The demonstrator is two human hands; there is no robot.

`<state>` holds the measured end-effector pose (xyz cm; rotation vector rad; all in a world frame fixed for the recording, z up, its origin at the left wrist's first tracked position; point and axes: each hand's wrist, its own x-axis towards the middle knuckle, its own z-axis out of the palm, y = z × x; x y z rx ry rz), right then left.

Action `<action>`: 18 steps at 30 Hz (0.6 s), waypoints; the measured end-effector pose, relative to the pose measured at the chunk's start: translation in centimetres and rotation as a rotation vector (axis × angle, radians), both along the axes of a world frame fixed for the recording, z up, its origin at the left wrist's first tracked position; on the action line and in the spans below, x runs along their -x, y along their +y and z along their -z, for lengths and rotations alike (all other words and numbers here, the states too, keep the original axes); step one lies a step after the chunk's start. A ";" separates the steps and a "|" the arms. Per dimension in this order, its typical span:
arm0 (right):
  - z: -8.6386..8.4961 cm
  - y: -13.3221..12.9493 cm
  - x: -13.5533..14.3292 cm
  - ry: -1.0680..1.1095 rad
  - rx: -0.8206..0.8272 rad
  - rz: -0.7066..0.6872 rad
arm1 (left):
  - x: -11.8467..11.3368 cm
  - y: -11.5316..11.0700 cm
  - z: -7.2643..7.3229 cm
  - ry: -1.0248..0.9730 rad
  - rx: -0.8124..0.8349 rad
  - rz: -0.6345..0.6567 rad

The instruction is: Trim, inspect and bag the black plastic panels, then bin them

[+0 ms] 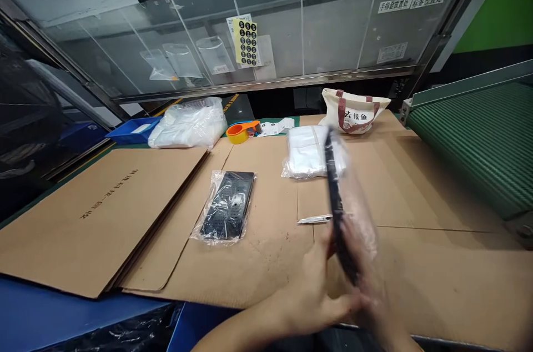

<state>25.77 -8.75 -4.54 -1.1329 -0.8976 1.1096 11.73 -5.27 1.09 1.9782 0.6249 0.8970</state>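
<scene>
A black flat item in clear plastic (pixel 339 207) stands on edge, blurred, at the right of centre. My right hand (pixel 366 280) is wrapped round its lower part. My left hand (pixel 318 291) is beside its lower left edge, thumb and fingers curved towards it; contact is partly blurred. Another bagged black item (pixel 230 205) lies flat on the cardboard, left of centre. Behind the upright item sits a bundle of white plastic bags (pixel 306 152). A slim white tool (pixel 314 220) lies just left of the upright item.
Stacked cardboard sheets (pixel 108 207) lie left. At the back are a blue tray (pixel 133 130), a white plastic bag pile (pixel 189 121), an orange tape dispenser (pixel 244 131) and a cloth bag (pixel 353 113). A green ribbed conveyor (pixel 478 135) runs along the right.
</scene>
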 end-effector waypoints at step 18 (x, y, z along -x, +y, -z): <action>-1.9 3.1 4.9 -0.972 -0.837 -0.204 | 5.6 1.7 4.9 -0.888 0.956 -0.833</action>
